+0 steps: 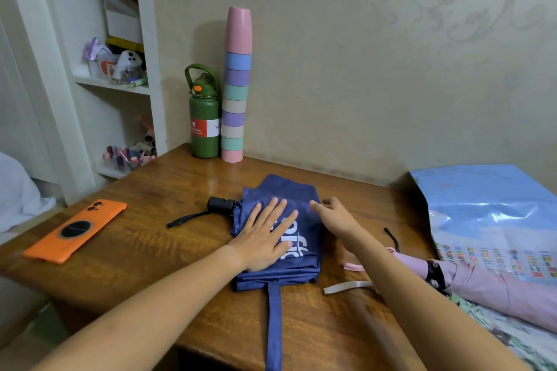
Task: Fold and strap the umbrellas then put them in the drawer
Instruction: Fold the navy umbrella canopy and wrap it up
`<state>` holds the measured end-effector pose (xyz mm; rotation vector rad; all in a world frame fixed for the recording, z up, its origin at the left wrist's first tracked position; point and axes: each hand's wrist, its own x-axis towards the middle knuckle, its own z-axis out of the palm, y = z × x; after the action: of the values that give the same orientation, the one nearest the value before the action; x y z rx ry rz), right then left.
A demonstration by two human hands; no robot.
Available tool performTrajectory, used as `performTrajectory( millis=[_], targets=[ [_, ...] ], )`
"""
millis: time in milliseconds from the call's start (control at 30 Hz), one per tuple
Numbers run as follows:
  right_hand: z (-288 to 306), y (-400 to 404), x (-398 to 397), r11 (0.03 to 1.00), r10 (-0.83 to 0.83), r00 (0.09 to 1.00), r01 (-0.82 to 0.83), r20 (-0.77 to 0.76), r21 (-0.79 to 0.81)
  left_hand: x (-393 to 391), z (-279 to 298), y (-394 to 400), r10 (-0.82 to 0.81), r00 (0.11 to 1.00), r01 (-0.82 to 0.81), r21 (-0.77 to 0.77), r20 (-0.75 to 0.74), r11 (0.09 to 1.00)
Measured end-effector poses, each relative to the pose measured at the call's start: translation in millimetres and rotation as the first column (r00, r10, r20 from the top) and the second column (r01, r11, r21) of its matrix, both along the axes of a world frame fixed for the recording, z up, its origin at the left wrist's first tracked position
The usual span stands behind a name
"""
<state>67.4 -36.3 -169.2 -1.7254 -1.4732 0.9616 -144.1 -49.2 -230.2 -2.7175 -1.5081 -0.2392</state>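
Observation:
A collapsed blue umbrella [298, 199] with white lettering lies across the middle of the wooden table [156, 247]. Its black handle [221, 205] and wrist cord point left. Its blue strap [274, 325] trails toward the front edge. My left hand [265, 235] presses flat on the folded canopy, fingers straight. My right hand [334, 215] hovers at the canopy's right edge with fingers loosely extended, holding nothing. A pink umbrella [494, 286] lies at the right, its strap [346, 286] loose on the table, partly hidden by my right forearm.
An orange phone [75, 232] lies face down at the left. A green bottle [205, 120] and a tall stack of pastel cups [236, 90] stand at the back by the wall. A glossy map sheet [494, 214] covers the right side. White shelves [120, 87] stand at the left.

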Motion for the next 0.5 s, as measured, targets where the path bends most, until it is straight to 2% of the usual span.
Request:
performTrajectory(
  millis=[100,200,300,500],
  targets=[
    [3.2,3.7,-4.8,0.998,-0.009,0.985,0.019,-0.169,0.058,0.5,-0.3,-1.8,0.007,1.000,-0.007,-0.004,0.010,1.000],
    [5.7,5.6,-5.9,0.980,-0.085,0.952,0.133,-0.294,0.149,1.0,-2.0,-3.4,0.011,1.000,-0.012,0.016,0.028,1.000],
    [9.2,5.7,-7.3,0.959,-0.136,0.891,0.228,-0.433,0.168,0.2,-2.9,-4.2,0.019,0.997,-0.022,0.044,0.069,0.999],
    [10.0,11.1,-16.1,0.949,-0.146,0.838,0.269,-0.525,0.166,0.7,-0.3,-7.6,0.024,0.996,-0.029,0.061,0.083,0.998]
  ],
)
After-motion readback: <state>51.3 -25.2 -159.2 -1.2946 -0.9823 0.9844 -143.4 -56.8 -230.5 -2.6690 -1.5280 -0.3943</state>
